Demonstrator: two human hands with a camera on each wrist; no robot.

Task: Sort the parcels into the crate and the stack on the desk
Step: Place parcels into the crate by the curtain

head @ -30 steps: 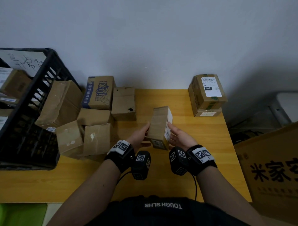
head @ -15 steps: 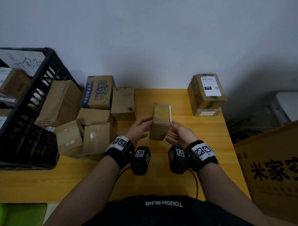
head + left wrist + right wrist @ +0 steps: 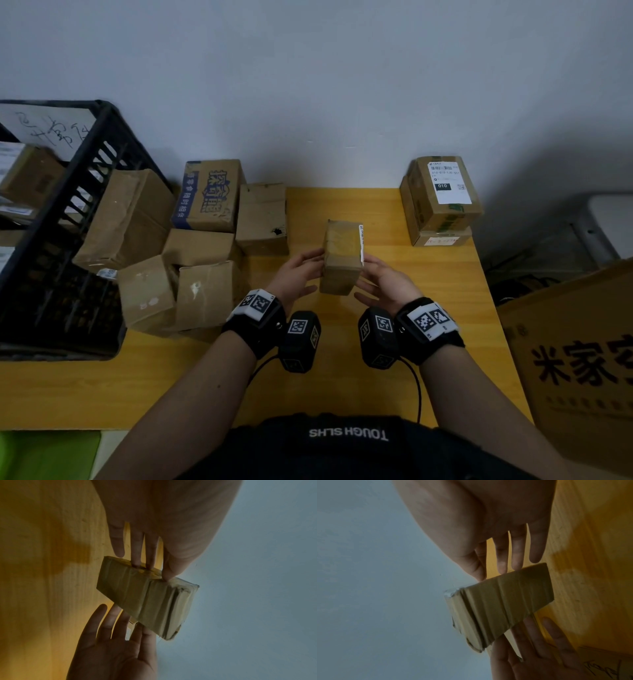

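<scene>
Yellow desk (image 3: 428, 308) at a grey wall | parcel (image 3: 342, 257) held upright between my left hand (image 3: 298, 274) and right hand (image 3: 387, 284), straight fingers pressing its sides — long axis 12-to-6 | stack (image 3: 442, 202) at 2 o'clock, nearer my right hand | crate (image 3: 51, 240) at 9 o'clock.

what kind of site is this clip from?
Probably a small parcel-sorting corner in an office or mailroom: a yellow wooden desk against a bare wall, a heap of brown cardboard parcels, a black plastic crate holding more, and a two-box stack with a white shipping label.
</scene>
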